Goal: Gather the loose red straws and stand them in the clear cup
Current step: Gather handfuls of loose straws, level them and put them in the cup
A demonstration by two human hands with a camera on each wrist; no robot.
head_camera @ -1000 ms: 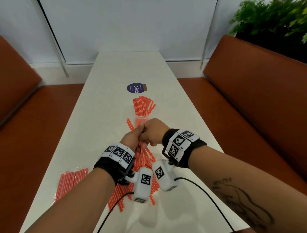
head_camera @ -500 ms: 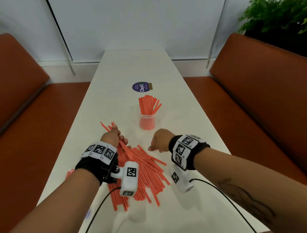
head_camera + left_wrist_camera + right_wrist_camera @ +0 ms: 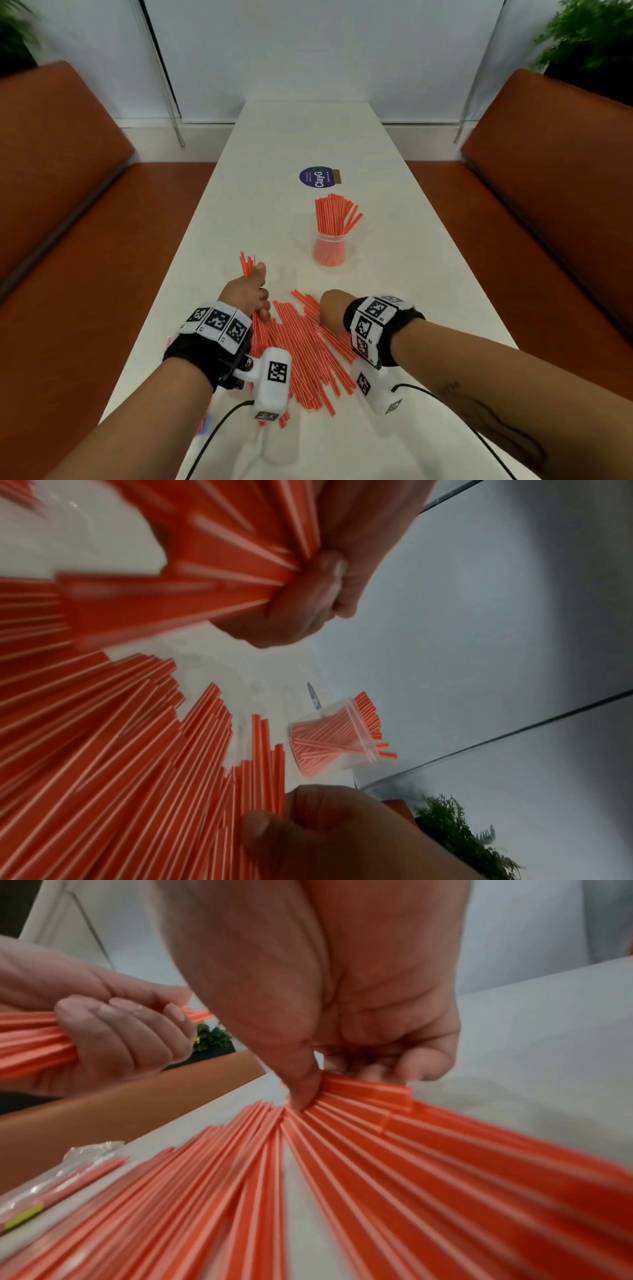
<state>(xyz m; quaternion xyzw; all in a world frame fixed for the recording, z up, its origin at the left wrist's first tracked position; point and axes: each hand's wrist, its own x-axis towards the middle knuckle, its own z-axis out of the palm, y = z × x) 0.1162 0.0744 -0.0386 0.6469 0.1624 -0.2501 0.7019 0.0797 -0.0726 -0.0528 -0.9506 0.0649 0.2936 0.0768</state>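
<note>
The clear cup (image 3: 329,251) stands mid-table, packed with upright red straws (image 3: 334,214); the left wrist view shows the cup (image 3: 329,741) too. A fan of loose red straws (image 3: 301,353) lies between my wrists. My left hand (image 3: 257,294) grips a bundle of straws (image 3: 247,265) in its fist at the pile's left, its fingers (image 3: 308,593) wrapped round the bundle (image 3: 192,577). My right hand (image 3: 325,308) is down on the pile's far end. Its thumb (image 3: 303,1093) and curled fingers (image 3: 380,1073) pinch the ends of a few straws (image 3: 369,1096).
The white table (image 3: 308,137) is long and narrow, with orange benches (image 3: 565,164) on both sides. A round purple sticker (image 3: 317,177) lies beyond the cup. A plastic packet of straws (image 3: 51,1177) sits at the table's left edge near me.
A second ago both hands were joined close to the cup. They have parted: the left drew back left with its bundle, and the right dropped onto the pile's far end.
</note>
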